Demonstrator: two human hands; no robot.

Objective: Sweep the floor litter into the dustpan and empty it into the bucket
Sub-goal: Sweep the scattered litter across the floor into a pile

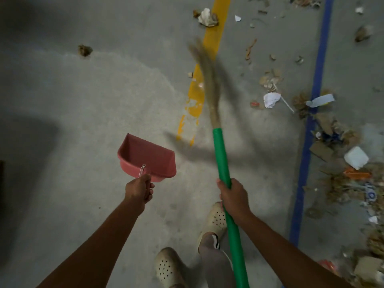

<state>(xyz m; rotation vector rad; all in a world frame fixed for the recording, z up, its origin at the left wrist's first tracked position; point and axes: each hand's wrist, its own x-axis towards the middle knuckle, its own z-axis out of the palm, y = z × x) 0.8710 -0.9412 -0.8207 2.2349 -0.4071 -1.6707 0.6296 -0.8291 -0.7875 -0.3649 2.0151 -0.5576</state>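
Note:
My left hand [140, 189] grips the handle of a pink dustpan [148, 157], held above the concrete floor with nothing visible in it. My right hand [233, 196] is closed around the green handle of a broom [222, 161]. Its straw head [207, 73] is blurred with motion over the yellow floor line. Litter is scattered ahead and to the right: a crumpled white paper [271, 99], a crumpled paper wad [207, 17], a brown clump [84, 50] and a dense pile of cardboard and scraps [345, 167]. No bucket is in view.
A worn yellow painted line [194, 96] runs up the middle of the floor and a blue line [307, 142] runs along the right, with most litter beyond it. My feet in pale perforated clogs [216, 218] stand at the bottom. Bare concrete spreads to the left.

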